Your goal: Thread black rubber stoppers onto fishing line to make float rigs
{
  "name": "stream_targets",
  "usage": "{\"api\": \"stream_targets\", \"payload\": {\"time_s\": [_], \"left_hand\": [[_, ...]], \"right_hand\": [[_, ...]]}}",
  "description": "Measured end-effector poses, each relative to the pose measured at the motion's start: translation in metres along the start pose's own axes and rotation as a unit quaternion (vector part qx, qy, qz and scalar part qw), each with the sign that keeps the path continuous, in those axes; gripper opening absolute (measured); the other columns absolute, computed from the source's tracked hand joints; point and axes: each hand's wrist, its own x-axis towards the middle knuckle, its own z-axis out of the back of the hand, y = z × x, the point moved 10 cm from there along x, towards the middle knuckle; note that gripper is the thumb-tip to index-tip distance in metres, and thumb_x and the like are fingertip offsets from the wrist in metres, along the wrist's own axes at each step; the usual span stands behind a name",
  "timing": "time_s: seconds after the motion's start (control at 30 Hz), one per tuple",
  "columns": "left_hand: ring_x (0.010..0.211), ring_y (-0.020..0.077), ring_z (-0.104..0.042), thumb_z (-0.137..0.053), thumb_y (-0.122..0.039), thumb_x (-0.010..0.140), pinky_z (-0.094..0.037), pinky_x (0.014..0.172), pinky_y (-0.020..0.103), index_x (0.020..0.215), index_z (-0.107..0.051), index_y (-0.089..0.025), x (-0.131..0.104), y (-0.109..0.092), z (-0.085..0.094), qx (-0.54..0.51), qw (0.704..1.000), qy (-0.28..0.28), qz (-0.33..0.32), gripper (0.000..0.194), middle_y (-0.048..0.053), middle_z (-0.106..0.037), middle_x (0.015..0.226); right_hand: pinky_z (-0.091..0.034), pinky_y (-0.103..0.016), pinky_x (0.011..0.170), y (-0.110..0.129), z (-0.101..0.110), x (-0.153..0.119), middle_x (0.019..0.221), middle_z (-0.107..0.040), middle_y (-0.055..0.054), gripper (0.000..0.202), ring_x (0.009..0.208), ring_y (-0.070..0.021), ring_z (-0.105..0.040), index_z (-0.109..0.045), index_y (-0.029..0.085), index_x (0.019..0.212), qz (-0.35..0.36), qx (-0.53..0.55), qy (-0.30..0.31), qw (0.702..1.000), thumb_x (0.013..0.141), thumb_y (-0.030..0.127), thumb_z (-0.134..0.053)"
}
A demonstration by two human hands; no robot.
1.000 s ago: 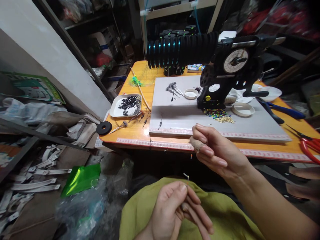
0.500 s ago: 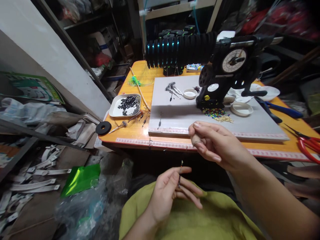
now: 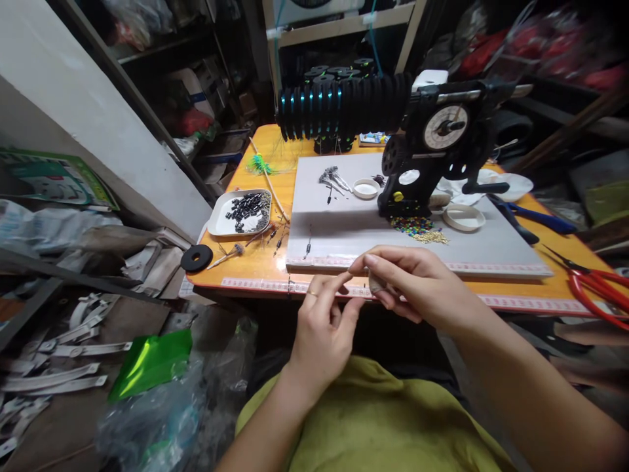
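Observation:
My left hand (image 3: pixel 322 321) and my right hand (image 3: pixel 413 282) meet just in front of the table's near edge. The fingers of my left hand are curled, with thumb and forefinger reaching to the right hand's fingertips. My right hand is closed in a pinch. Whatever lies between the fingertips is too small and too covered to name. Behind them on a grey board (image 3: pixel 344 229) lie a pile of coloured beads (image 3: pixel 410 227), gold-coloured small pieces (image 3: pixel 432 237) and a short black piece on a thin wire (image 3: pixel 308 249).
A black hand-cranked machine (image 3: pixel 442 137) with a dial and a row of spools stands on the board. To the left are a white tray (image 3: pixel 211 226) of black pieces and a black ring (image 3: pixel 196 257). Red-handled scissors (image 3: pixel 587 292) and blue-handled pliers (image 3: pixel 540 217) lie right.
My left hand has risen from my lap to my right hand, and its spread fingers have curled. The thin beaded piece it held no longer shows clearly. My right hand has shifted slightly left and down.

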Motion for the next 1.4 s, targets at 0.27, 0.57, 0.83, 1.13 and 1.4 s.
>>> {"api": "stream_targets", "payload": {"time_s": [0.27,0.57,0.83,1.13,1.4], "left_hand": [[0.08,0.0208,-0.054,-0.052,-0.028,0.097,-0.041,0.079,0.034,0.079,-0.06,-0.019,0.0,-0.006,-0.024,-0.088,0.996,0.019,-0.002,0.022,0.005,-0.06,0.08],[0.068,0.0153,-0.056,-0.05,-0.033,0.098,-0.045,0.071,0.029,0.073,-0.055,-0.016,-0.03,-0.001,-0.032,-0.335,0.934,0.046,0.111,0.03,0.001,-0.057,0.065],[0.051,0.0094,-0.06,-0.063,-0.033,0.092,-0.044,0.053,0.02,0.074,-0.055,-0.013,-0.049,0.012,-0.039,-0.466,0.863,0.056,0.188,0.028,-0.002,-0.057,0.064],[0.036,0.0074,-0.058,-0.063,-0.035,0.093,-0.042,0.037,0.014,0.077,-0.059,-0.012,-0.075,0.036,-0.056,-0.511,0.822,0.067,0.242,0.028,0.001,-0.067,0.062],[0.028,0.0074,-0.05,-0.06,-0.042,0.093,-0.037,0.03,0.015,0.077,-0.058,-0.014,-0.084,0.045,-0.063,-0.509,0.81,0.075,0.282,0.032,-0.001,-0.062,0.051]], "right_hand": [[-0.02,-0.01,0.025,-0.007,-0.012,0.0,0.049,-0.061,0.002,0.043,0.024,-0.0012,-0.035,-0.052,0.017,0.07,-0.043,0.135,0.024,0.99,0.087,0.055,-0.062],[-0.019,-0.008,0.023,-0.01,-0.041,0.004,0.042,-0.053,0.006,0.04,0.022,-0.0011,-0.031,-0.047,0.019,0.066,-0.088,0.233,0.072,0.966,0.088,0.049,-0.061],[-0.019,-0.007,0.023,-0.019,-0.046,0.007,0.043,-0.052,0.006,0.04,0.023,0.0004,-0.025,-0.047,0.018,0.066,-0.099,0.249,0.08,0.96,0.091,0.048,-0.06],[-0.019,-0.008,0.024,-0.017,-0.039,0.008,0.044,-0.052,0.007,0.04,0.023,0.0009,-0.025,-0.049,0.018,0.068,-0.086,0.237,0.075,0.965,0.088,0.049,-0.064],[-0.017,-0.01,0.025,-0.016,-0.033,0.008,0.044,-0.049,0.008,0.041,0.025,0.0,-0.023,-0.049,0.019,0.07,-0.071,0.194,0.065,0.976,0.09,0.054,-0.058]]}}
